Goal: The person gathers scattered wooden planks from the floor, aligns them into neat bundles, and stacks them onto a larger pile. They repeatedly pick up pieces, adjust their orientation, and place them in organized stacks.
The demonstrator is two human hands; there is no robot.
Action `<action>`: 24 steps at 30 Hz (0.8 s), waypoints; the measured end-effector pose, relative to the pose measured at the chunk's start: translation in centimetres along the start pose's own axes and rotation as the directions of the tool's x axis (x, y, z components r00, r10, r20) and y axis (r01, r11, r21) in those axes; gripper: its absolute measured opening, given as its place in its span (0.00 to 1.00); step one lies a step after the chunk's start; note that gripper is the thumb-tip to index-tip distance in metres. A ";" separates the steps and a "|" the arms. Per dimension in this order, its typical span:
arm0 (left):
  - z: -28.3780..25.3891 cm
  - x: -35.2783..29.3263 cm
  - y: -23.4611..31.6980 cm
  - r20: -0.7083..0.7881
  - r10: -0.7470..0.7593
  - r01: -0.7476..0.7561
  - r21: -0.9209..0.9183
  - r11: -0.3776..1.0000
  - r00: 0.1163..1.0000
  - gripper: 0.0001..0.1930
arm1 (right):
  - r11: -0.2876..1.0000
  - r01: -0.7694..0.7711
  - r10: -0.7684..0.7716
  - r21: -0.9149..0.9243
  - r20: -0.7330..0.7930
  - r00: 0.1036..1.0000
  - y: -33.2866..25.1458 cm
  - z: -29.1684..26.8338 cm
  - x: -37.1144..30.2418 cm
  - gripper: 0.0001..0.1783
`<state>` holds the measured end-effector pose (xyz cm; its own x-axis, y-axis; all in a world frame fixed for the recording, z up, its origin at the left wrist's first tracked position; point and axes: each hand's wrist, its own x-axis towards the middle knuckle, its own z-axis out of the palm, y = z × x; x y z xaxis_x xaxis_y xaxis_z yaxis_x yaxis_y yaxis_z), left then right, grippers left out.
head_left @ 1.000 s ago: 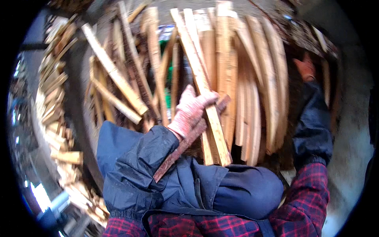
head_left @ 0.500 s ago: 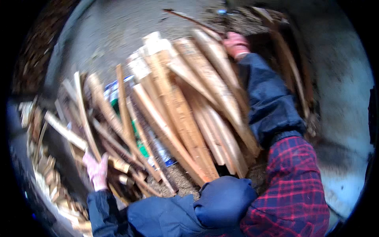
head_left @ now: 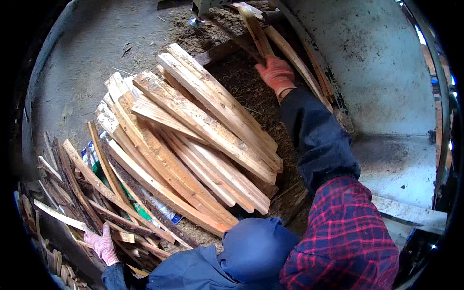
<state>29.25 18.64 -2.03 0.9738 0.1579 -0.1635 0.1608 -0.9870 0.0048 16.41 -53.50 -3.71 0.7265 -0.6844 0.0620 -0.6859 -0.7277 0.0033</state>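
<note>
My right hand (head_left: 276,75), in an orange-pink glove, reaches to the far right and is closed on a thin dark wood strip (head_left: 231,35), which is blurred. Just beyond its fingers lies a lighter board (head_left: 254,30). On the left, my left hand (head_left: 102,245), in a paler pink glove, is low among thin wood strips and looks closed round a pale strip (head_left: 60,215); its fingertips are partly hidden. Between my hands lies a heap of sawn boards (head_left: 193,154), fanned out lengthwise. Thin, bark-edged sticks (head_left: 92,166) lie crisscross to its left.
Under the sticks a white, blue and green plastic bag (head_left: 98,169) shows. A pale metal panel (head_left: 382,77) stands along the right. Concrete floor (head_left: 96,53) and scattered sawdust (head_left: 203,36) lie at the back, near a metal leg (head_left: 200,8).
The view has shifted, putting the board heap lower and farther left. My right hand, with the dark strip, now sits farther from the boards, over to their right. My left hand stays among the thin strips.
</note>
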 end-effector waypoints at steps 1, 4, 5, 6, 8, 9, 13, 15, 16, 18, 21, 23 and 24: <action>0.6 0.3 -0.7 -0.027 -0.008 0.009 0.024 1.000 1.000 0.52 | 0.996 -0.069 0.069 -0.064 -0.012 0.998 1.8 1.1 0.7 0.35; 1.5 0.3 -1.3 -0.071 -0.025 0.027 0.029 0.999 0.997 0.52 | 0.952 -0.292 0.306 -0.094 0.236 0.922 5.1 3.1 2.2 0.44; 1.3 0.2 -1.3 -0.071 -0.029 0.031 0.028 0.999 0.997 0.52 | 0.925 -0.368 0.376 -0.094 0.366 0.851 5.1 3.6 2.4 0.47; 1.1 0.2 -1.4 -0.070 -0.031 0.033 0.026 0.999 0.997 0.52 | 0.868 -0.494 0.447 0.045 0.363 0.818 4.8 4.3 1.8 0.47; 1.5 0.6 -2.5 -0.083 0.011 -0.005 0.078 0.997 0.996 0.52 | 0.875 -0.472 0.387 0.109 0.427 0.817 5.2 4.2 1.6 0.45; 1.7 0.7 -3.0 -0.093 0.025 -0.016 0.097 0.995 0.995 0.53 | 0.880 -0.453 0.348 0.146 0.452 0.821 5.2 3.9 2.0 0.44; 1.5 0.7 -2.7 -0.098 0.092 -0.082 0.107 0.991 0.991 0.52 | 0.788 -0.518 0.291 0.334 0.538 0.791 7.6 3.7 -1.2 0.43; 1.7 0.5 -3.3 -0.114 0.133 -0.106 0.219 0.970 0.985 0.52 | 0.802 -0.496 0.243 0.333 0.577 0.780 7.2 3.4 -3.2 0.42; 1.6 0.5 -2.8 -0.103 0.129 -0.105 0.215 0.971 0.986 0.52 | 0.809 -0.484 0.224 0.333 0.587 0.778 7.1 2.7 -4.1 0.41; 1.3 0.5 -2.5 -0.058 0.082 -0.067 0.219 0.973 0.995 0.52 | 0.833 -0.476 0.152 0.283 0.710 0.688 6.9 1.4 -6.4 0.47; 2.2 0.4 -2.3 -0.070 0.132 -0.121 0.139 0.983 0.989 0.52 | 0.904 -0.360 0.094 0.232 0.712 0.696 11.0 2.9 -10.4 0.54; 1.7 -0.2 -2.6 -0.074 0.090 -0.078 0.145 0.986 0.993 0.52 | 0.922 -0.260 0.067 0.286 0.545 0.836 10.5 1.8 -9.6 0.48; 1.2 -0.4 -3.2 -0.087 0.073 -0.059 0.155 0.986 0.994 0.52 | 0.968 -0.166 0.056 0.190 0.479 0.876 9.5 0.3 -7.6 0.45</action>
<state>28.20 21.73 -3.15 0.9933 0.0874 -0.0761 0.0764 -0.9875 -0.1381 4.40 -55.22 -4.43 0.6186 -0.6617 -0.4237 -0.7760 -0.5993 -0.1969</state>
